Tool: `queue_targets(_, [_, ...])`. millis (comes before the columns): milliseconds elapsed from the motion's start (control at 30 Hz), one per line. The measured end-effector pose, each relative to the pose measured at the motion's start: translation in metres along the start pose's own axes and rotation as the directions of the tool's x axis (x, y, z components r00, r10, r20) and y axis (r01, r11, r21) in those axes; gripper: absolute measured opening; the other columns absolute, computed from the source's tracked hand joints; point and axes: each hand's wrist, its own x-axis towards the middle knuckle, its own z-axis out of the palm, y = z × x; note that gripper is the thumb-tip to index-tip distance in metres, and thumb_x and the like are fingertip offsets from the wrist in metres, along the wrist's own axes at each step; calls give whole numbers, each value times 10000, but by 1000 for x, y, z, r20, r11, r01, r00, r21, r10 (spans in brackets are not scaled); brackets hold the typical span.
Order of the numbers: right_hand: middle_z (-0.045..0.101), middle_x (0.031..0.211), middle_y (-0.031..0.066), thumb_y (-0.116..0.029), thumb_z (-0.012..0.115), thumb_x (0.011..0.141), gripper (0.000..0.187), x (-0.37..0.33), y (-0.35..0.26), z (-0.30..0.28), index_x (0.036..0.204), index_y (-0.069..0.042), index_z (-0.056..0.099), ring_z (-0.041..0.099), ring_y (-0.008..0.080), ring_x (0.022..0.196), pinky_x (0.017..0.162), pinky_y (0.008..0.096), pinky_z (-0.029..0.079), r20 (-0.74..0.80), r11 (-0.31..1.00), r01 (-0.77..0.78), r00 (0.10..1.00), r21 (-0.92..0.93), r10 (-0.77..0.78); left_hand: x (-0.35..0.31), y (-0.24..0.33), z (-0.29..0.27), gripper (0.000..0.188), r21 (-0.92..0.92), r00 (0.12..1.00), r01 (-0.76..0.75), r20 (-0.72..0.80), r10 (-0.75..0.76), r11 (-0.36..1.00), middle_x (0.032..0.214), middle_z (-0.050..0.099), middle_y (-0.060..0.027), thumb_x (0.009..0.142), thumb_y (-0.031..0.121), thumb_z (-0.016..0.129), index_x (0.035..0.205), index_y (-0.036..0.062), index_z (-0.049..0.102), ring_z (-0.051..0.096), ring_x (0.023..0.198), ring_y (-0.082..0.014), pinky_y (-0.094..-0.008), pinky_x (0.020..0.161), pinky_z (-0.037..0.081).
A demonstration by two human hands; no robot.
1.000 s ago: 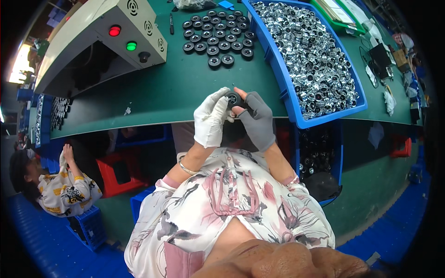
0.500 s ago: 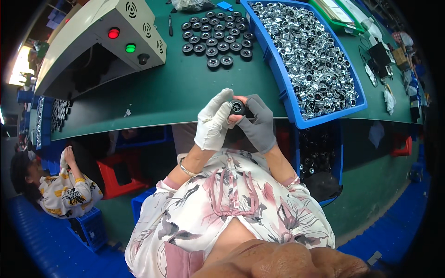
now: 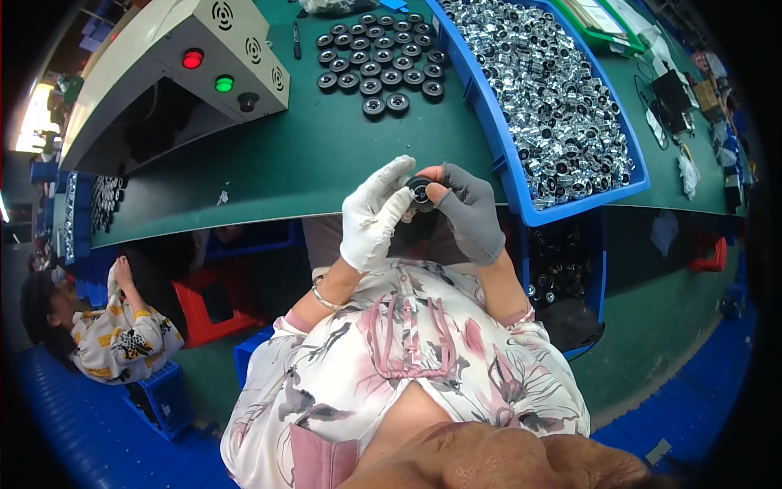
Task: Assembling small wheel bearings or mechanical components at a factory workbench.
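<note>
Between both hands, just over the table's near edge, is a small black toy wheel (image 3: 419, 192) with a silver-marked hub facing up. My left hand (image 3: 373, 216), in a white glove, pinches its left side with thumb and fingers. My right hand (image 3: 471, 210), in a grey glove with bare fingertips, grips its right side, the thumb lying on the hub. Ahead on the green table (image 3: 326, 155) lies a cluster of similar black wheels (image 3: 383, 57) in loose rows. The fingers partly cover the held wheel's underside.
A blue tray (image 3: 544, 215) heaped with shiny silver hub pieces (image 3: 562, 114) stands at the right. At the left is a beige machine (image 3: 195, 90) with red and green lights. A black marker (image 3: 296, 41) lies beyond it. Below the table at right sits a blue crate (image 3: 601, 269) of dark parts. A co-worker (image 3: 122, 326) sits at far left.
My right hand has shifted slightly right, and its thumb now rests on the wheel's face. The wheel has turned a little in my fingers and moved slightly right.
</note>
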Motion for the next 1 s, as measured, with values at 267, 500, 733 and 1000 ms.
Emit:
queue_targets(267, [694,1032,24,-166,591,1031,286,-3,13,4,1211,47,657,609,71,926,843,252,498,8,983,-34,999,183,33,1,-5,-7,484,-313,986,165,69,-150,935,1125,665,-80,988,54,681,1431,-54,520,597,848,-83,-214,726,504])
queue_targets(500, [645,1043,94,-229,809,838,439,-4,5,6,1212,-30,692,617,220,983,845,324,505,79,681,440,867,-585,-492,-2,-7,-3,468,-161,997,73,36,-68,984,1177,643,-70,1011,125,667,1424,-42,521,611,924,-111,-252,805,514])
queue_targets(733, [645,1034,92,-269,827,795,430,3,18,4,1146,-40,729,567,276,974,830,376,487,144,438,524,745,-731,-651,-5,0,-4,410,-391,926,376,194,-324,840,1193,640,-55,1078,323,560,1328,1,602,626,1032,-145,-337,897,513])
queue_targets(1000, [640,1040,84,-338,800,828,443,-1,28,1,1148,-39,729,556,277,968,836,389,480,128,400,519,716,-755,-686,-3,-1,-8,341,-303,906,410,243,-346,861,1130,665,-28,1026,301,657,1245,39,654,628,1012,-144,-326,860,500])
